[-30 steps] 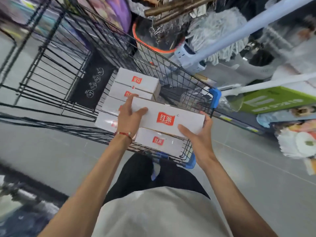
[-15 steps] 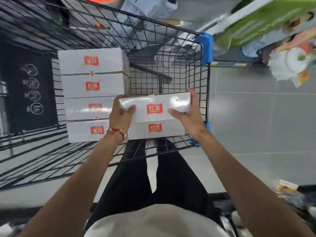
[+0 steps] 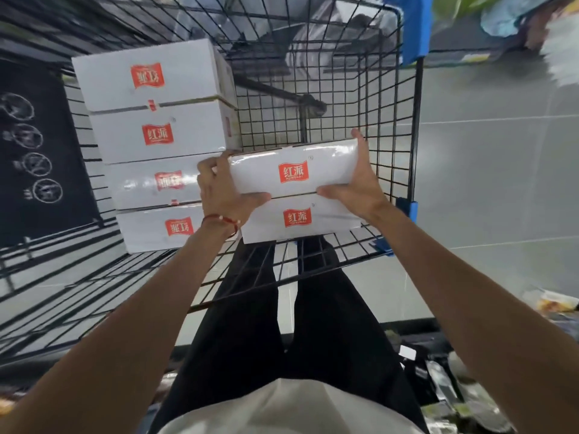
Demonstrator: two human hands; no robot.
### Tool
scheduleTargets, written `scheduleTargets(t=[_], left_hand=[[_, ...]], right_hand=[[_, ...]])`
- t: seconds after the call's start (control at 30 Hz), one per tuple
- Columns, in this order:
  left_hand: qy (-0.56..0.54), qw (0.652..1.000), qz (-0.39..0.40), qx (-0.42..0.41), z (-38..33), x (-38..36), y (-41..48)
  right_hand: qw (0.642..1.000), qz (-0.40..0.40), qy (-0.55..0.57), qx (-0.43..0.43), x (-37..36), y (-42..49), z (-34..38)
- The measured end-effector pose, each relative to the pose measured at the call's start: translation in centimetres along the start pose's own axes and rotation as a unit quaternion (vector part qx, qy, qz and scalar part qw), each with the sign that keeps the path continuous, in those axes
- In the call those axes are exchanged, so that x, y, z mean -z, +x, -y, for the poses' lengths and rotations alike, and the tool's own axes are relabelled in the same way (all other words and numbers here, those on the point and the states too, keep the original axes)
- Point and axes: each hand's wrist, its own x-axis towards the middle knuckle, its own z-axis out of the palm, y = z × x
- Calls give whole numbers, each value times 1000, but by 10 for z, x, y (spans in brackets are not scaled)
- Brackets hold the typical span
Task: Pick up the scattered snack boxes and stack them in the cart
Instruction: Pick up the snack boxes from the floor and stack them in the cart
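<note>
Two hands grasp one white snack box [image 3: 326, 166] by its ends, left hand [image 3: 224, 191] and right hand [image 3: 357, 186] each with a clasping grip, directly above a second box [image 3: 332, 222] inside the wire cart [image 3: 416, 120], beside a four-box stack [image 3: 156, 136].

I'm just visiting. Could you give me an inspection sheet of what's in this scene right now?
Surface: black wire shopping cart basket, over grey tiled floor.
Job's things: four white cardboard snack boxes with red labels lined up at left; a fifth box held against a sixth box.
Clutter: blurred packets on floor, lower right.
Hands: left hand and right hand grip the fifth box's ends.
Cables: nothing seen.
Surroundings: blue plastic corner guard; black sign panel with white icons.
</note>
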Motion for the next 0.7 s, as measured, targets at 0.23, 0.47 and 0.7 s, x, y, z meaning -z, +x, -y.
scheduleTargets(t=[0.23, 0.47, 0.7], left_hand=[[-26, 999, -22, -31, 10, -6, -9], [-24, 997, 13, -71, 24, -2, -14], [-25, 998, -9, -59, 21, -9, -20]], right_hand=[[1000, 21, -11, -3, 2, -1, -6], [999, 5, -45, -9, 1, -2, -14], [995, -65, -75, -23, -6, -16, -19]])
